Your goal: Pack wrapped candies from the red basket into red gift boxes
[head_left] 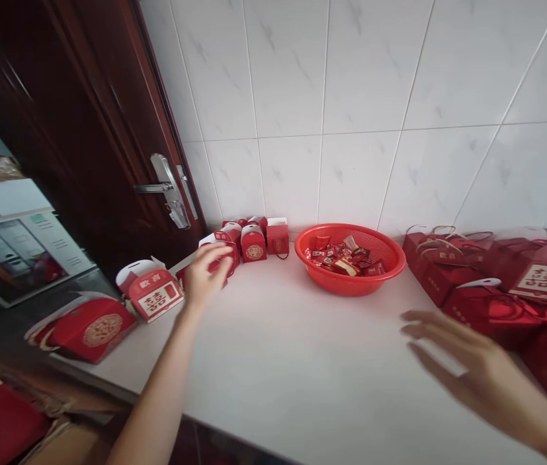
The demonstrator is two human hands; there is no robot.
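Observation:
My left hand [208,274] reaches over the left part of the white table [302,361], beside a red box [228,250] that it partly hides. Its fingers are bent and apart, with nothing seen between them. On the right, my right hand [462,355] hovers above the table, slightly blurred, fingers spread and holding nothing. A red plastic basket [350,284] near the wall holds several wrapped sweets [345,258]. Small red boxes [254,244] stand in a cluster left of the basket. Two more red boxes, one upright [157,296] and one tilted [101,329], sit at the left edge.
Several red gift boxes [491,313] with cord handles crowd the table's right side. White tiles [360,97] cover the wall behind. A dark door [103,129] with a metal handle [169,187] stands at the left. Below it, a cardboard carton [67,445] shows at the bottom left.

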